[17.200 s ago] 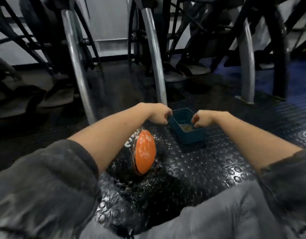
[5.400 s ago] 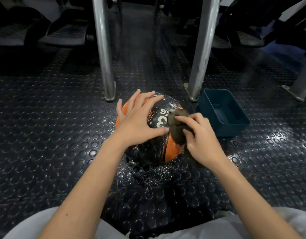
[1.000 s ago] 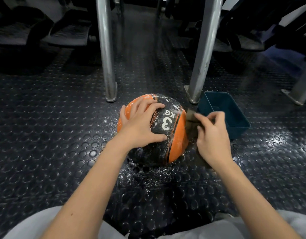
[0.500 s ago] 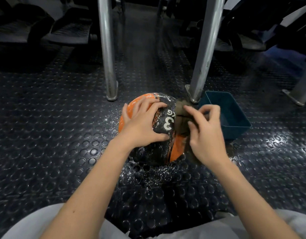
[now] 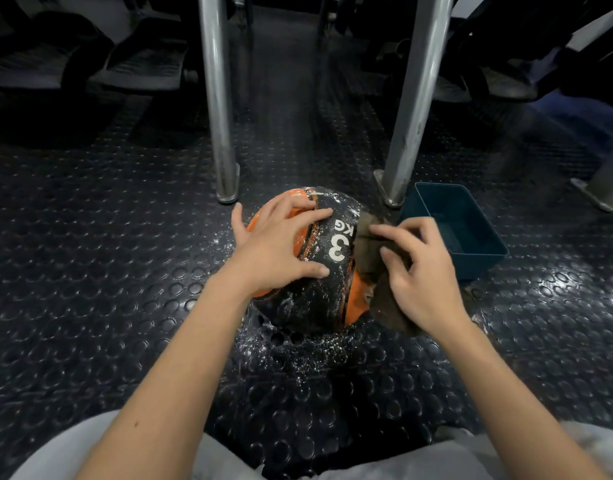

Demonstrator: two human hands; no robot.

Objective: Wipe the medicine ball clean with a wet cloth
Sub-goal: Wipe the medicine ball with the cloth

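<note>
Right of the medicine ball (image 5: 315, 296), the right hand (image 5: 421, 275) curls its fingers on the cloth (image 5: 367, 233); the left hand (image 5: 275, 252), fingers spread, steadies the top

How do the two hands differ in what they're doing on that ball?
The left hand rests bare on the medicine ball, fingers spread, steadying it; the right hand holds a cloth against the ball's side. The left hand lies on top; the right hand works the flank nearest the blue tub. Both are on the same ball.
</note>
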